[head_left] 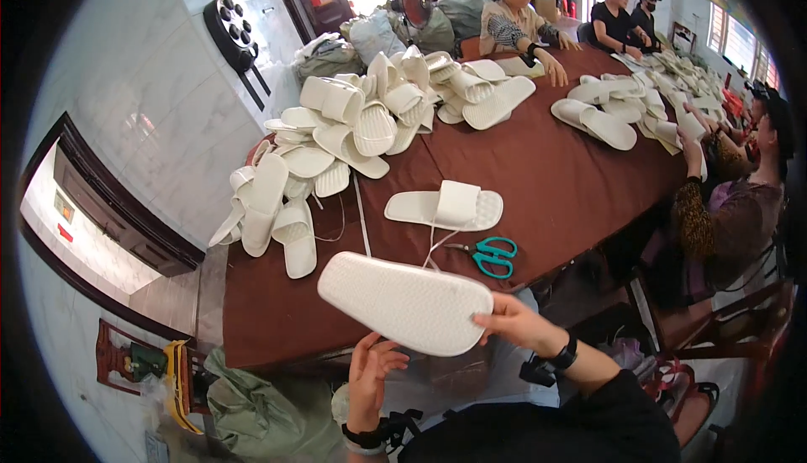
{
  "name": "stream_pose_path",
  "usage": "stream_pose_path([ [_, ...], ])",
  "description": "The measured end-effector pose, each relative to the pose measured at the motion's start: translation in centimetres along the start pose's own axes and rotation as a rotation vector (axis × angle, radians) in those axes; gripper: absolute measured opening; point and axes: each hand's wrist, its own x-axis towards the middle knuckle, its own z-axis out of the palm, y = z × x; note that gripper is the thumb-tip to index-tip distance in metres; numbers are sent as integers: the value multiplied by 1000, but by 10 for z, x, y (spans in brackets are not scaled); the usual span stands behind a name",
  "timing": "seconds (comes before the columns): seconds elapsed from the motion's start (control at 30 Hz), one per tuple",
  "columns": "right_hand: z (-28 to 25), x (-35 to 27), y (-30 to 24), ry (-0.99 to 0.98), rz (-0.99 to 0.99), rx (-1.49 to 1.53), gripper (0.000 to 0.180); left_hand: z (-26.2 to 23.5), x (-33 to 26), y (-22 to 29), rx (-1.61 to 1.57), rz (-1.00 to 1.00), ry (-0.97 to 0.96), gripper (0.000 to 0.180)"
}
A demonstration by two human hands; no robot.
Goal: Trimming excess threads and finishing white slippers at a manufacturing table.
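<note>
Black sleeve [618,421] nearest, worker seated at a brown-covered counter [538,177]. Right hand [517,322] has its fingers clamped on one end of a white slipper [403,302], thumb on the sole; slipper raised over the counter's near edge, sole up. Left hand [374,370] just below it, fingers apart; cannot tell whether the tips touch.

Second slipper [445,207] lies alone beyond, strap up. Pale strand [431,249] appears to run between the two. Teal-handled scissors [494,258] beside it, unheld.

Progress, my reading: this pair is mid-handling, sole under inspection perhaps, strand not yet off. Large slipper heap [336,139] farther left, loose strand trailing there too; whether those are finished or waiting, I cannot tell. Co-workers' slipper pile [622,97] across the counter, equally unclear.
</note>
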Motion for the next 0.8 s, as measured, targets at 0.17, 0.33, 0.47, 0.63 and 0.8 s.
stream_pose_path([
  [0.17, 34, -10, 23, 96, -423, -720, 34, 6, 1, -1, -139, -5, -92, 71],
  [0.33, 51, 5, 54, -5, -758, -1119, 40, 20, -3, -15, -45, 34, -79, 111],
  [0.47, 50, 12, 49, -151, -732, -1273, 39, 13, 6, -32, -128, 32, 58, 84],
  [0.63, 1, 31, -8, 206, -671, -1275, 21, 1, 14, -22, -315, -40, 113, 67],
  [0.8, -77, 42, -9, 378, -429, -1636, 55, 1, 29, -15, -245, -46, 79, 66],
])
